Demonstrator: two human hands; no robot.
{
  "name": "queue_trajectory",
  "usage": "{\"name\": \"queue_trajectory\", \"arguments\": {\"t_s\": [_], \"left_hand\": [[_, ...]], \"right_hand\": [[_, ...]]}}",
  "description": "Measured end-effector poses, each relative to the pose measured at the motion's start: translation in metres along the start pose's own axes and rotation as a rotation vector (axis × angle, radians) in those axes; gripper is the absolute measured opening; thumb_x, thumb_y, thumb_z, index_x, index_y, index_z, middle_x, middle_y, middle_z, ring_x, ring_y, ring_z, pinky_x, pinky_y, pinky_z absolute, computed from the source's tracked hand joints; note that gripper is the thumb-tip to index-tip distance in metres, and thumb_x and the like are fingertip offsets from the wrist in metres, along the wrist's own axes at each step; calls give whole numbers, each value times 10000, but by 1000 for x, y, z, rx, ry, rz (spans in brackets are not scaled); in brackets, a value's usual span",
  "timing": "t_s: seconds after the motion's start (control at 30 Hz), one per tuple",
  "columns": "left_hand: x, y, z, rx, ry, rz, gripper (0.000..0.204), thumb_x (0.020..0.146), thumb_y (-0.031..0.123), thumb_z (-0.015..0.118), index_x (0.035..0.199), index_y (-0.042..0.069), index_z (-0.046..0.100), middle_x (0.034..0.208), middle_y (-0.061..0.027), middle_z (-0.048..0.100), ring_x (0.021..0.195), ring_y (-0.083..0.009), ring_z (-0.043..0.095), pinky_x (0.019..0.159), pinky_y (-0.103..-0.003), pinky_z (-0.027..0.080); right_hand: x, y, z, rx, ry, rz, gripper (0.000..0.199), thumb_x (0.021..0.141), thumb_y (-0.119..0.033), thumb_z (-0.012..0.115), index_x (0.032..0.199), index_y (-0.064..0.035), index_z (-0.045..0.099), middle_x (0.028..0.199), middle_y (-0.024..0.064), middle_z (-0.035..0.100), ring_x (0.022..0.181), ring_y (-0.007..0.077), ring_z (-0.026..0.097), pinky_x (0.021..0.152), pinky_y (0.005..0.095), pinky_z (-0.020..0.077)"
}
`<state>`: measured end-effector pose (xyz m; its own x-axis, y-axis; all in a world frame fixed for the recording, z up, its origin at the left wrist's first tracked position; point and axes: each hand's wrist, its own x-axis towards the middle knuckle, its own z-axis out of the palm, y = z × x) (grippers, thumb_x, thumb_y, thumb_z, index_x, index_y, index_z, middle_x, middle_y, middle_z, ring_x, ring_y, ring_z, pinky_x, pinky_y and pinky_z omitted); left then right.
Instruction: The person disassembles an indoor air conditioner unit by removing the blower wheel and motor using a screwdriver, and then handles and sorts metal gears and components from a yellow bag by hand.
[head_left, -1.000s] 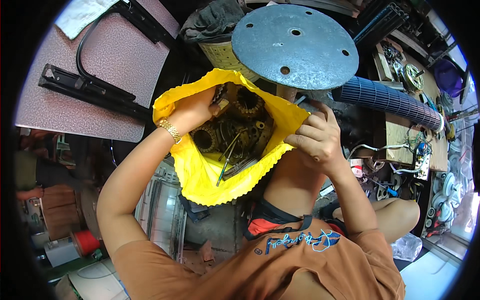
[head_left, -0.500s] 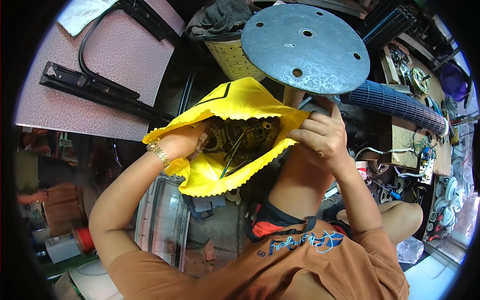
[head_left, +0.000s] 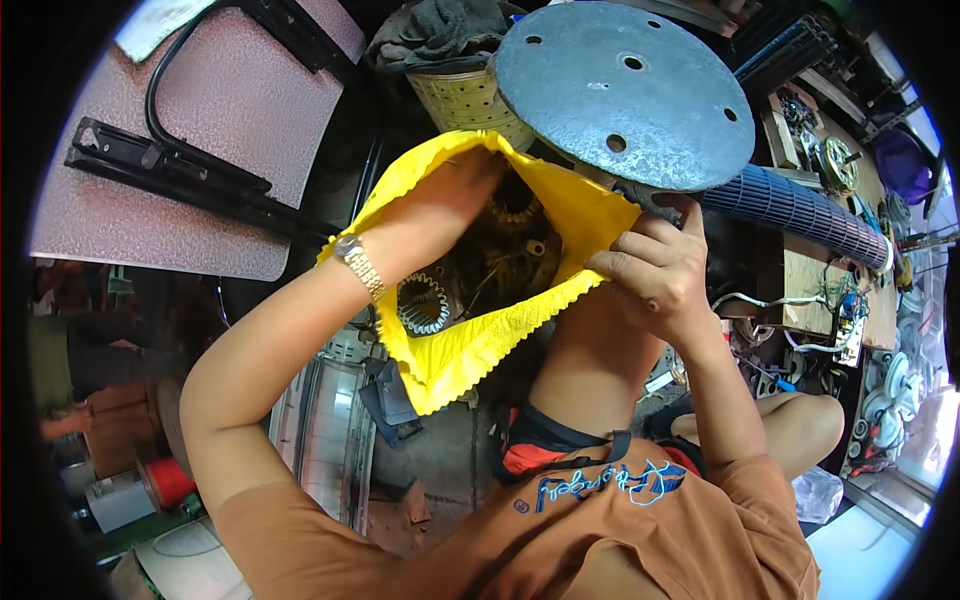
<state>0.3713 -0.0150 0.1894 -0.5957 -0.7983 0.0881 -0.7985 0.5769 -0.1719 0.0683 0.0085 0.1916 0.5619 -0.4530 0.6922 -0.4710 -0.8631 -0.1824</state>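
Note:
A yellow plastic sack (head_left: 500, 328) with a zigzag-cut edge gapes wide in front of me, full of dark metal parts. Deep in its far side is my left hand (head_left: 462, 185), a gold watch on the wrist; its fingers are blurred and hidden, so what they touch cannot be seen. My right hand (head_left: 658, 262) pinches the sack's right rim, fingers curled round the yellow edge. Near my left wrist, inside the sack, a toothed metal ring (head_left: 424, 305) shows. Other parts lie in shadow there, among them a second toothed ring (head_left: 513, 211).
A round grey metal disc (head_left: 625, 100) with holes stands just beyond the sack. Behind it is a yellow perforated basket (head_left: 470, 105) with dark cloth on top. A blue cylindrical fan wheel (head_left: 810, 212) lies to the right. A pinkish panel (head_left: 250, 130) with black metal rails fills the upper left.
My left hand has reached farther away and to the right within the sack. The sack's mouth has changed shape, exposing the toothed ring. My right hand keeps its grip, shifted slightly right.

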Motion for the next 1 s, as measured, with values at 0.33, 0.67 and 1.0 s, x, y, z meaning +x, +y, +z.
{"name": "queue_trajectory", "arguments": {"t_s": [0.33, 0.67, 1.0], "left_hand": [[44, 5, 45, -209, -36, 219, 339, 992, 260, 527, 1297, 168, 646, 1100, -85, 725, 1056, -289, 690, 979, -410, 522], [29, -4, -52, -228, -864, 128, 680, 690, 156, 766, 1341, 95, 579, 1132, -201, 700, 1073, -401, 669, 926, -463, 543], [-16, -12, -48, -294, -950, -36, 579, 757, 239, 690, 1330, 185, 627, 1048, -190, 726, 1000, -406, 687, 887, -451, 536]], "right_hand": [[-4, 6, -13, -57, -32, -15, 228, 611, -167, 786, 835, -194, 748, 725, -71, 585, 713, 166, 569, 862, 471, 401], [-7, 12, -13, -30, 1, 1, 183, 658, -170, 780, 834, -201, 741, 741, -75, 603, 708, 150, 580, 830, 440, 391], [1, 1, -6, -24, -20, -29, 292, 544, -157, 787, 831, -190, 747, 700, -65, 570, 687, 163, 571, 772, 444, 361]]}}
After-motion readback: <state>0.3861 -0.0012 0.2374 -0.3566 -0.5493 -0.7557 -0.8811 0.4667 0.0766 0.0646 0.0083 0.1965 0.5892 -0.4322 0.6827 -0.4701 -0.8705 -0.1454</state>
